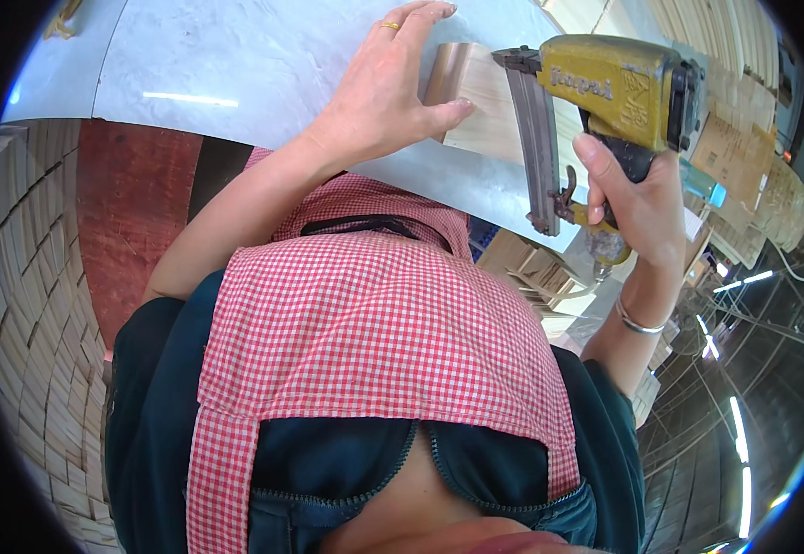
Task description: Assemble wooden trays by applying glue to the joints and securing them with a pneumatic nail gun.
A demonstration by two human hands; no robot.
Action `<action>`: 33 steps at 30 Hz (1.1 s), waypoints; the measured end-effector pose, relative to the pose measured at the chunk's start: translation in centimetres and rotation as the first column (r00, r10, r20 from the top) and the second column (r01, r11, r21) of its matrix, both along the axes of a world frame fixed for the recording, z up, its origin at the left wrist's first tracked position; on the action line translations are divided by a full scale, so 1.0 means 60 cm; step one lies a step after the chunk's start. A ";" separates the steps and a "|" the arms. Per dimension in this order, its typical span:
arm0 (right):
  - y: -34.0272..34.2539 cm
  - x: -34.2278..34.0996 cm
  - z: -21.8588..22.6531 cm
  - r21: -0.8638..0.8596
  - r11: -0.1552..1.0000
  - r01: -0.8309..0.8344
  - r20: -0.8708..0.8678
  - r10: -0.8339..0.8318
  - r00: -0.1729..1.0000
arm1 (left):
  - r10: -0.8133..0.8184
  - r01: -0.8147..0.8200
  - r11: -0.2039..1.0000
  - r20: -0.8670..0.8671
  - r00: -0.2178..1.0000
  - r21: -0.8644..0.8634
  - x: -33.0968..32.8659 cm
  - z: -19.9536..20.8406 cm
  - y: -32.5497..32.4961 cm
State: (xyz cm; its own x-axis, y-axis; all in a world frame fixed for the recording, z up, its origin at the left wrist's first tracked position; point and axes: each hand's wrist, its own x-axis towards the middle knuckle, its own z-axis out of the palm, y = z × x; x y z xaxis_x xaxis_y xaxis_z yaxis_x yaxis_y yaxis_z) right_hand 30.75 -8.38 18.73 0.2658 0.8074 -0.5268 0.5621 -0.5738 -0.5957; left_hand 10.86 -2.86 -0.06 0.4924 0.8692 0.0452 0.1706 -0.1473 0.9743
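My right hand (pixel 637 194) is wrapped round the black grip of a yellow pneumatic nail gun (pixel 610 85), raised at the right. The gun's long grey magazine slants down beside its nose. Its nose hangs over or close to a pale wooden piece (pixel 490 115) with a brown left edge; whether they touch I cannot tell. My left hand (pixel 379 97) reaches across the piece's left end, fingers stretched out and thumb apart. The thumb tip overlaps the wood, and the fingers extend past its far side. Both lie over a pale blue-grey tabletop (pixel 217 65).
Wooden strips (pixel 716 28) are stacked at the far right, near a cardboard box (pixel 739 138). More wooden pieces (pixel 522 263) sit below the table's near edge. A wall of stacked wood (pixel 37 305) stands at the left, beside a red-brown panel (pixel 130 222).
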 end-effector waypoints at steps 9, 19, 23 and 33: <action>-0.027 0.051 0.018 0.086 0.996 0.039 0.105 -0.048 0.993 | 0.129 -0.072 0.961 -0.207 0.970 0.266 0.005 0.042 -0.010; -0.085 0.092 0.017 0.061 0.961 0.268 0.117 -0.274 0.955 | -0.041 0.386 0.603 -0.456 0.889 0.698 0.133 0.048 -0.017; -0.087 0.098 0.008 0.095 0.972 0.214 0.088 -0.223 0.971 | -0.166 0.452 0.717 -0.501 0.850 0.531 0.145 0.047 -0.008; -0.083 0.107 0.004 0.032 0.976 0.213 0.063 -0.215 0.975 | -0.166 0.478 0.709 -0.535 0.828 0.519 0.155 0.059 0.004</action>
State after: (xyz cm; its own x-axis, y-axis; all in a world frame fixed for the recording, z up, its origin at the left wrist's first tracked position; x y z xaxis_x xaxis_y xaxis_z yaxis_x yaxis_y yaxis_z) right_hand 37.20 -13.33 18.98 0.4673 0.7404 -0.4831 0.4659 -0.6706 -0.5772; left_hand 20.15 -2.62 3.49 0.8362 0.5032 0.2182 0.3561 -0.8006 0.4819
